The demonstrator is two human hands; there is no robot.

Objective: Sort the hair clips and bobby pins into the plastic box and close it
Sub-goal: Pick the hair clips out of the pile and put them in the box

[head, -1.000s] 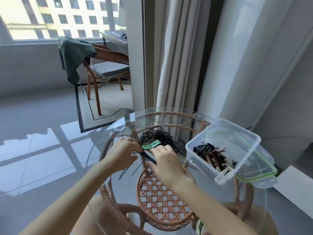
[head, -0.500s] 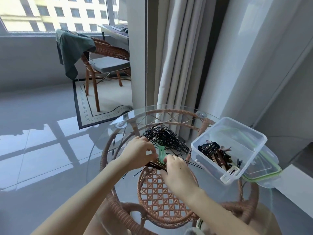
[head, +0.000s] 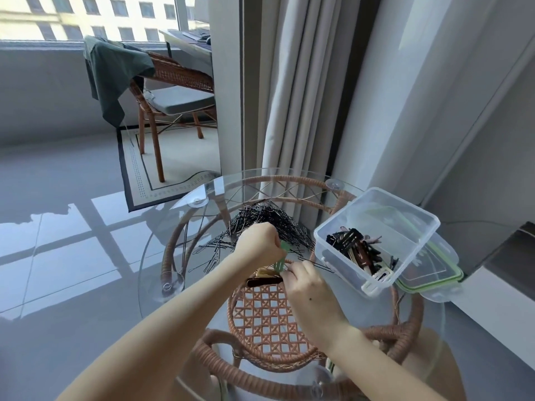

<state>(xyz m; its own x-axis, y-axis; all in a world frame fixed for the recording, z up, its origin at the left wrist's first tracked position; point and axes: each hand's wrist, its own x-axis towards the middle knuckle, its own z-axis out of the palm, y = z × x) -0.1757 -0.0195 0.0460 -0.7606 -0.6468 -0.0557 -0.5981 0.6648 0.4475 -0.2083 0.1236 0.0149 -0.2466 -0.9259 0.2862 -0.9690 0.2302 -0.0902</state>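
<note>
Gathering clips, both hands' fingers now apparently pinch the green plastic hair clip (head: 280, 257), turned upright since, ready for the clear plastic box (head: 373, 244).

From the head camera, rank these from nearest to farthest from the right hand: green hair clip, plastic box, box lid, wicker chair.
1. green hair clip: at the fingertips of the right hand.
2. plastic box: to its right on the glass table.
3. box lid: beyond the box, at the table's right edge.
4. wicker chair: far back left, by the window.
</note>
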